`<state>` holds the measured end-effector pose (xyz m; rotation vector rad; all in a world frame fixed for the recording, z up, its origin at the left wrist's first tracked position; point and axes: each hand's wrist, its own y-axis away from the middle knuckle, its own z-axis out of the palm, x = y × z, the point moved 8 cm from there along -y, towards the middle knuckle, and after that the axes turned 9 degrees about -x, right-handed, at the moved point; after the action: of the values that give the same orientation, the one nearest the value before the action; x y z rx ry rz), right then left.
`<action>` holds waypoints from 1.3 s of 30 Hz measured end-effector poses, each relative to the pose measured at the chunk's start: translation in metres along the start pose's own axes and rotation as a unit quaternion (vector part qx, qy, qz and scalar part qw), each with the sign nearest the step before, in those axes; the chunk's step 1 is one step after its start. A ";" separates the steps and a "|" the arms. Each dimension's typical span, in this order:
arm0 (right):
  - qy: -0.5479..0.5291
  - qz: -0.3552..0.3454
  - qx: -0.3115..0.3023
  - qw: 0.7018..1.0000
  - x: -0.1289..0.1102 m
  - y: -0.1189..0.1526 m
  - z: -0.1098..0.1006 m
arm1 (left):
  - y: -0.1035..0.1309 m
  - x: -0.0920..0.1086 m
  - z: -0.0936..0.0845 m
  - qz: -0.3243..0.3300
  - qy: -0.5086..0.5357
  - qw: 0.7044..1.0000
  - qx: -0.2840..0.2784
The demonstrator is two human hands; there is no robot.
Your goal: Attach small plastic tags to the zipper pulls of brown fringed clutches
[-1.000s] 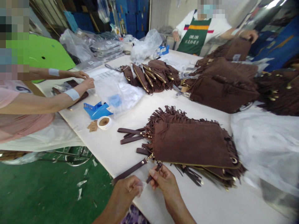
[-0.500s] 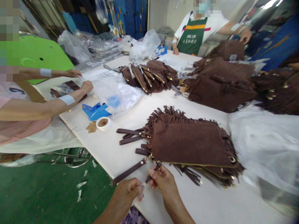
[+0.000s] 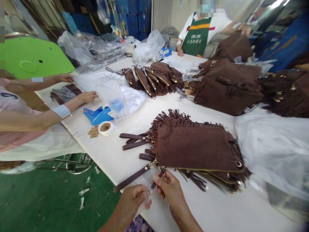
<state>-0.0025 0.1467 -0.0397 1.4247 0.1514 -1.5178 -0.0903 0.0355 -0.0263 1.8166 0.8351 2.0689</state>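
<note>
Little moved since earlier: left hand (image 3: pixel 135 201) grip still pinches clear wrap; right hand (image 3: pixel 169 190) grip holds zipper tassel (image 3: pixel 158 177) of fringed bag (image 3: pixel 198 148) at bench (image 3: pixel 116 158) edge.

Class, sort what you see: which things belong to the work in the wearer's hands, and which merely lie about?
In hand: left hand, right hand, zipper pull, brown fringed pouches, wrist strap.
Lying about: tape roll, blue tape dispenser, plastic bags.
</note>
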 end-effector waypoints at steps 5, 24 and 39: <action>-0.016 -0.002 0.006 1.000 0.004 -0.001 -0.001 | -0.001 0.005 0.002 -0.008 0.010 1.000 0.004; -0.006 0.003 -0.017 1.000 0.003 -0.001 -0.007 | -0.027 -0.002 0.026 0.013 0.175 0.984 -0.008; -0.002 -0.003 0.042 0.999 -0.009 -0.007 -0.019 | -0.018 -0.004 0.009 -0.009 0.119 0.991 0.054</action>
<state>0.0036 0.1685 -0.0414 1.4890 0.0910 -1.5470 -0.0836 0.0494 -0.0397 1.6272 1.0380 2.3014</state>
